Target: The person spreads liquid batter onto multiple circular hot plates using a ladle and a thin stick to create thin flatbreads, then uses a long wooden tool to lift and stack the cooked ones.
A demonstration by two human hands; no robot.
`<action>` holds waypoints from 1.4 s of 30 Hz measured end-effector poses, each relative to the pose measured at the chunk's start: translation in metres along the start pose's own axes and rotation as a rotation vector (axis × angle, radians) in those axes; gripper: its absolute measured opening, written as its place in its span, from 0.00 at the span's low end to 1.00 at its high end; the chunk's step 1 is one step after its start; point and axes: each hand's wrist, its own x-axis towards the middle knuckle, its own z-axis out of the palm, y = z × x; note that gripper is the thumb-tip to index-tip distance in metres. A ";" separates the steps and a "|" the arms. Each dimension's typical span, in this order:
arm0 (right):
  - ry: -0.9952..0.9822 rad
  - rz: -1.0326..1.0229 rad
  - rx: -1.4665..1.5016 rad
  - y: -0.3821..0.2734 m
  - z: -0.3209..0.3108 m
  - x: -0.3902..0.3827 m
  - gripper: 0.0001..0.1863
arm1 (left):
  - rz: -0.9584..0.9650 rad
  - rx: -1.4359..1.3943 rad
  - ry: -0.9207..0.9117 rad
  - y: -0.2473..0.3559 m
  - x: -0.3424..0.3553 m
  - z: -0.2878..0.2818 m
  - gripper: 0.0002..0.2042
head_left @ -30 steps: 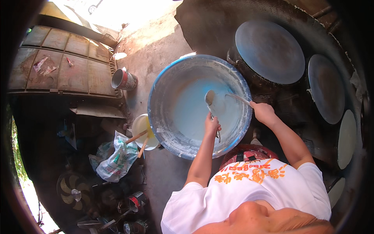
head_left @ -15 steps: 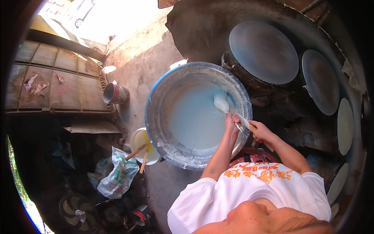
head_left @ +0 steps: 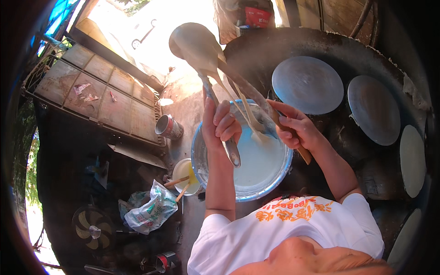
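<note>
- Left hand [head_left: 221, 124] clamped around a metal ladle [head_left: 197, 46] handle, bowl raised high over the basin [head_left: 284, 172], white batter streaming down.
- Right hand [head_left: 295, 130] closed on a wooden stick [head_left: 263, 103], slanted just right of the ladle.
- Basin of pale batter [head_left: 259, 165] directly below both hands.
- Round griddle plates [head_left: 307, 85] further right.
- Tin can [head_left: 168, 127] left of the basin.

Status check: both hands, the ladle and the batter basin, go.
Left hand grips metal ladle handle; right hand grips wooden stick. Ladle raised high, batter streaming into basin. Nothing between ladle and basin.
</note>
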 end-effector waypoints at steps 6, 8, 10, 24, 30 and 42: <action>-0.152 -0.151 0.009 -0.009 0.021 0.014 0.26 | -0.057 0.017 -0.186 0.029 0.002 0.055 0.19; -0.035 -0.050 0.032 0.047 -0.016 -0.016 0.25 | -0.061 -0.069 -0.026 0.032 -0.037 -0.004 0.18; 0.260 0.192 0.077 0.078 -0.029 -0.051 0.23 | -0.115 -0.304 0.237 0.022 -0.063 -0.048 0.19; 0.533 0.077 0.158 0.104 -0.007 -0.116 0.19 | -0.424 -0.341 0.579 0.012 -0.034 -0.076 0.17; 0.963 -0.452 -0.632 0.015 -0.040 -0.136 0.25 | -0.760 -0.285 0.332 -0.124 0.061 -0.081 0.11; 1.795 -0.467 -0.262 0.012 -0.144 -0.339 0.26 | -1.238 -0.639 0.481 -0.381 0.182 -0.175 0.16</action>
